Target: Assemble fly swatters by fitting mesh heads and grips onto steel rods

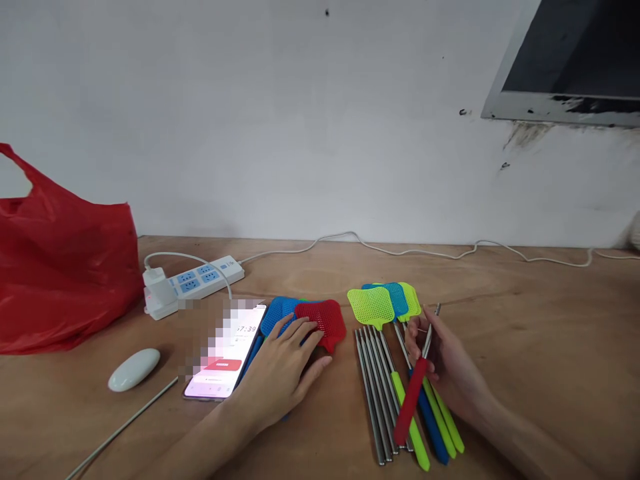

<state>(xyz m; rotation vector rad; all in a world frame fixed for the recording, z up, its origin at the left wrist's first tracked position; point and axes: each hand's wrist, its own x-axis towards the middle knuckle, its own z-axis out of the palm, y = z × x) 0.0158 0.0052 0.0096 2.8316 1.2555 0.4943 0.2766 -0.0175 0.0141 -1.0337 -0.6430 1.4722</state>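
My left hand [283,363] lies with fingers outstretched over a stack of plastic fly swatter heads. A red swatter head [327,323] is under its fingertips, and a blue swatter head [279,315] shows behind the hand. My right hand [445,360] is closed around a fly swatter handle [413,400], a metal rod with a red grip, tilted above the others. Beneath it lie fly swatters with blue and yellow-green grips, their yellow-green head [371,307] and second blue head [400,298] pointing to the wall. Several bare metal rods [375,393] lie side by side left of them.
A lit phone [227,367], partly pixelated, lies left of my left hand. Beyond it are a white power strip [200,283] with a plug, a white computer mouse [134,370] and a red plastic bag [65,273]. A thin white cable [410,252] runs along the wall.
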